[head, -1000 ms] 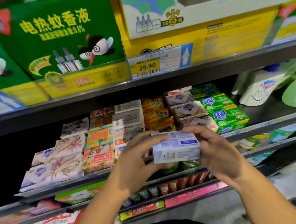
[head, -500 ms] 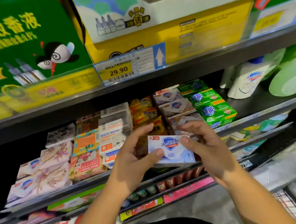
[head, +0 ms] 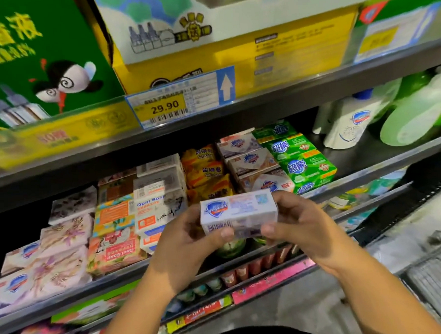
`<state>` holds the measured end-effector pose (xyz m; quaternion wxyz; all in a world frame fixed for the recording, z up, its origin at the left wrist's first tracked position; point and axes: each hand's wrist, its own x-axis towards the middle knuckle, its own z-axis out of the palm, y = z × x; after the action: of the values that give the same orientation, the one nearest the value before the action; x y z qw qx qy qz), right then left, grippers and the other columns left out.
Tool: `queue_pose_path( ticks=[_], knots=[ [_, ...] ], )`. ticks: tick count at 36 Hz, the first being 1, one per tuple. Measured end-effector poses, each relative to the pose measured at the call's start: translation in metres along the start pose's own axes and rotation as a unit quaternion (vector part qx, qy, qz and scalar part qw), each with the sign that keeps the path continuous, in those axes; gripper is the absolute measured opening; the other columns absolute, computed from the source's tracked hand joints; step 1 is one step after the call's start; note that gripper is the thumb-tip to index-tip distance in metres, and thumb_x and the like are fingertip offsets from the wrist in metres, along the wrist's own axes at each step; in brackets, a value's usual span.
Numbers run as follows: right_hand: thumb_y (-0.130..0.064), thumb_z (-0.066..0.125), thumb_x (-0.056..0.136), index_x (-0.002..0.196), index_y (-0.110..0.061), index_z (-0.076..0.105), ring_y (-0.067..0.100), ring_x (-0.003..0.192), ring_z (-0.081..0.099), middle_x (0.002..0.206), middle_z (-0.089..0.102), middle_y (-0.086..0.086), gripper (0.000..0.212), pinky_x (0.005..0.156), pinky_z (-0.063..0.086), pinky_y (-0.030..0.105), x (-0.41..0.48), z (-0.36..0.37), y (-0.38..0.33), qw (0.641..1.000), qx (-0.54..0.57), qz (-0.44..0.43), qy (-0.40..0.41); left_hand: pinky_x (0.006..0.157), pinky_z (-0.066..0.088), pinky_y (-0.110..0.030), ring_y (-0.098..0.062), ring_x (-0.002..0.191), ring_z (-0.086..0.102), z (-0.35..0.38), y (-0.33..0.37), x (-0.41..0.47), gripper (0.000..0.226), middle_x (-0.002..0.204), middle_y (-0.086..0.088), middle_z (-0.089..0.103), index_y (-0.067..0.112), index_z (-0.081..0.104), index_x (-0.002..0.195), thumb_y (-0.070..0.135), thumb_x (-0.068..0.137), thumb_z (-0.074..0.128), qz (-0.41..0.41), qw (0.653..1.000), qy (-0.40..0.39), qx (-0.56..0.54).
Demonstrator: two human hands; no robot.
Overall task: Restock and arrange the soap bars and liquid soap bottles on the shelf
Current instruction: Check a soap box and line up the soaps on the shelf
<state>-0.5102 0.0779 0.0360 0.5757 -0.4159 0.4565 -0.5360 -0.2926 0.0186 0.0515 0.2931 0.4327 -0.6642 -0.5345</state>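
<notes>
Left hand (head: 185, 242) and right hand (head: 303, 226) grip soap box (head: 239, 213) between them.

The left hand (head: 185, 236) and right hand (head: 303, 223) face each other and grip one soap box (head: 239, 212) between them. Both thumbs press its near lower edge, their tips close but apart. The remaining fingers curl round the ends and far side, the right fingertips (head: 280, 196) on the top edge. The bare left forearm (head: 125, 314) and right forearm (head: 371, 286) angle inward toward the wrists.
</notes>
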Motion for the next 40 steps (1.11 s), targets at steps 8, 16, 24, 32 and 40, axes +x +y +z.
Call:
queue_pose_path(
  ticks=[8,16,24,32,40],
  knots=[
    [-0.011,0.085,0.065,0.107,-0.036,0.068,0.015,0.098,0.069,0.102,0.073,0.0,0.051,0.078,0.055,0.025,0.002,0.002,0.018,0.997,-0.043,-0.061,0.027,0.071,0.054,-0.016,-0.005,0.089,0.071,0.015,0.01,-0.013,0.035,0.095,0.013,0.076,0.02,0.065,0.105,0.027,0.074,0.08,-0.023,0.994,0.047,-0.1],
    [0.005,0.084,0.071,0.136,-0.021,0.046,0.014,0.11,0.066,0.115,0.071,-0.004,0.08,0.086,0.055,0.029,-0.003,0.036,0.038,0.995,-0.093,-0.007,-0.028,0.067,0.058,-0.026,-0.012,0.081,0.071,0.026,0.023,-0.015,0.054,0.09,0.008,0.071,0.035,0.059,0.1,0.032,0.056,0.09,0.087,0.992,0.087,-0.026],
    [-0.032,0.094,0.053,0.136,-0.05,0.037,0.022,0.108,0.067,0.108,0.072,0.003,0.103,0.095,0.052,0.048,-0.015,0.0,0.033,0.991,-0.129,-0.001,0.035,0.069,0.058,-0.029,-0.018,0.091,0.072,0.026,0.017,-0.014,0.067,0.098,0.003,0.071,0.041,0.056,0.114,0.028,0.061,0.095,0.076,0.994,0.068,-0.04],
    [-0.003,0.084,0.059,0.137,-0.027,0.046,0.022,0.087,0.066,0.091,0.071,0.002,0.09,0.077,0.054,0.036,-0.019,-0.016,0.003,0.99,-0.002,-0.099,0.098,0.086,0.049,-0.02,0.001,0.1,0.065,0.026,-0.007,-0.016,0.074,0.105,0.024,0.068,0.053,0.047,0.12,0.04,0.063,0.093,0.014,0.996,-0.029,0.089],
    [-0.023,0.091,0.068,0.134,-0.042,0.048,0.008,0.106,0.064,0.108,0.07,-0.01,0.081,0.09,0.047,0.02,-0.018,0.013,0.013,0.972,-0.201,-0.108,0.056,0.086,0.056,-0.028,0.003,0.099,0.065,0.037,-0.021,-0.012,0.073,0.109,0.023,0.069,0.037,0.055,0.126,0.021,0.065,0.093,-0.019,0.991,-0.056,0.121]
  ],
)
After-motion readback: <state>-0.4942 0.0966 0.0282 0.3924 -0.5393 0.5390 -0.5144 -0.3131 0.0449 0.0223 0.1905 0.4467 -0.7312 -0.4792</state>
